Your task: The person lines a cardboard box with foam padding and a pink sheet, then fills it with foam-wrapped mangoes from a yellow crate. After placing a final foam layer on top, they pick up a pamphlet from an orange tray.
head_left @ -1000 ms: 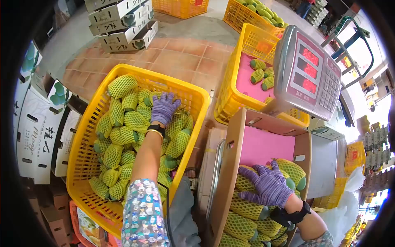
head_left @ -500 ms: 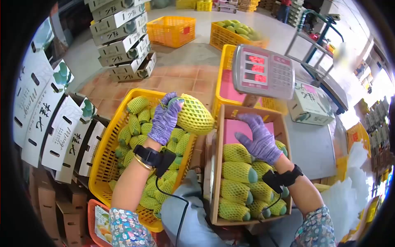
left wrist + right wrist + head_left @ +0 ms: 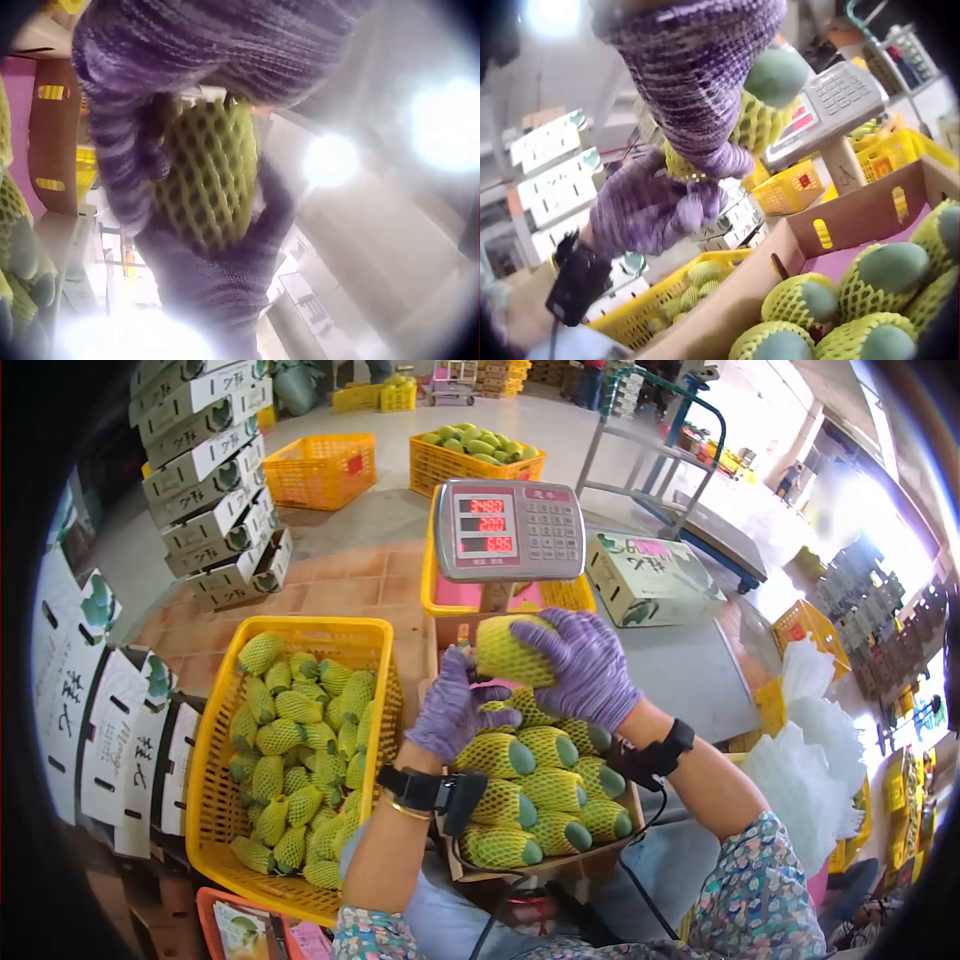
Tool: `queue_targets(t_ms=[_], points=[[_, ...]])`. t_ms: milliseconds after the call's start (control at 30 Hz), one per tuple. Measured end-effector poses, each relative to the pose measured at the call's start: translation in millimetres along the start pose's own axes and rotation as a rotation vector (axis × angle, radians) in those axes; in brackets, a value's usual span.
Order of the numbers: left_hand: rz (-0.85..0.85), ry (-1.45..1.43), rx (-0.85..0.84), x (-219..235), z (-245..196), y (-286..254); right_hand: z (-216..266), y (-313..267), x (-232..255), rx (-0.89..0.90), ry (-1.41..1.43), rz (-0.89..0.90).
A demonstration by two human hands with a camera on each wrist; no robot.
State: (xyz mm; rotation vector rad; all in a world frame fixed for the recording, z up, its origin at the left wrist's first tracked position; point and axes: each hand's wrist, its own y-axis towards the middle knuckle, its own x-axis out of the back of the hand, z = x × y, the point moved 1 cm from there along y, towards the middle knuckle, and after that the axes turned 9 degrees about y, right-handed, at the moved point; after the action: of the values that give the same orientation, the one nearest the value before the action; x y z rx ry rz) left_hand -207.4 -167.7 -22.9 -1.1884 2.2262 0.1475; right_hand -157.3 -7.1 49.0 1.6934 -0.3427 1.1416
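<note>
A mango in a yellow foam net (image 3: 508, 652) is held up above the cardboard box (image 3: 640, 800). My right hand (image 3: 590, 668), in a purple knit glove, grips it from above and the right, and its bare green end (image 3: 778, 77) shows in the right wrist view. At the mango's lower left end, my gloved left hand (image 3: 447, 708) has its fingers curled against the net, thumb beneath. The left wrist view shows the netted side (image 3: 214, 176) between both gloves. Netted mangoes (image 3: 553, 784) lie in rows in the box, green ends to the right.
Left of the box stands a yellow crate (image 3: 392, 695) of netted mangoes. A scale display (image 3: 512, 530) rises behind the box, before another yellow crate (image 3: 432, 575). Printed cartons (image 3: 215, 490) are stacked at the back left; one carton (image 3: 655, 578) sits right of the scale.
My left hand has brought a mango from the yellow crate over to the box. My right hand has left the packed mangoes and now grips it. The head view has swung right.
</note>
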Motion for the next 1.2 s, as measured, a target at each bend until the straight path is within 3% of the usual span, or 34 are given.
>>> queue_targets(t_ms=[67, 100, 133, 167, 200, 267, 400, 467, 533, 667, 733, 833, 933, 1000, 1067, 1133, 1200], points=[[0.034, 0.149, -0.08, 14.4, 6.5, -4.2, -33.3, -9.8, -3.0, -0.46, 0.162, 0.173], [0.022, 0.156, -0.099, 26.0, 2.7, -3.6, -46.8, -12.0, -2.9, -0.471, 0.158, 0.193], [0.021, 0.147, -0.092, 32.3, -3.2, -4.5, -63.0, -11.1, -5.8, -0.652, 0.173, 0.399], [-0.096, 0.115, -0.083, 34.0, -19.2, -11.5, -75.6, -10.2, -12.5, -0.828, 0.19, 0.599], [-0.215, 0.086, -0.075, 37.7, -31.3, -16.6, -85.5, -10.0, -23.1, -0.825, 0.194, 0.601], [-0.254, 0.103, -0.116, 51.7, -39.0, -20.3, -101.2, -11.7, -49.1, -0.848, 0.138, 0.84], [-0.342, 0.176, -0.22, 68.1, -58.6, -30.8, -110.2, -7.0, -88.8, -0.856, 0.163, 0.827], [-0.407, 0.164, -0.225, 86.0, -69.4, -35.3, -124.1, -12.1, -113.2, -0.798, 0.162, 0.926], [-0.476, 0.084, -0.286, 101.5, -82.5, -45.3, -128.9, -13.7, -130.7, -0.695, -0.065, 1.178], [-0.585, 0.069, -0.422, 129.7, -97.5, -65.7, -140.6, -14.6, -138.7, -0.597, -0.234, 1.357], [-0.689, 0.117, -0.461, 136.3, -104.6, -74.4, -124.8, -11.2, -122.4, -0.528, -0.224, 1.249], [-0.769, 0.185, -0.495, 154.3, -120.7, -94.6, -115.5, -14.0, -117.8, -0.543, -0.144, 1.231], [-1.008, 0.548, -0.275, 193.9, -131.7, -108.6, -126.2, -27.4, -127.9, -0.54, -0.16, 1.19], [-1.017, 0.889, -0.104, 253.3, -115.0, -117.3, -127.6, -23.6, -125.5, -0.563, -0.149, 1.227], [-0.878, 1.497, 0.314, 305.7, -86.0, -131.3, -124.7, -19.3, -125.7, -0.579, -0.163, 1.269], [-0.833, 1.804, 0.554, 334.8, -47.5, -147.1, -117.9, -17.8, -118.7, -0.556, -0.2, 1.199], [-0.932, 1.799, 0.836, 362.5, -16.0, -150.7, -97.9, -10.5, -97.6, -0.563, -0.181, 1.077]])
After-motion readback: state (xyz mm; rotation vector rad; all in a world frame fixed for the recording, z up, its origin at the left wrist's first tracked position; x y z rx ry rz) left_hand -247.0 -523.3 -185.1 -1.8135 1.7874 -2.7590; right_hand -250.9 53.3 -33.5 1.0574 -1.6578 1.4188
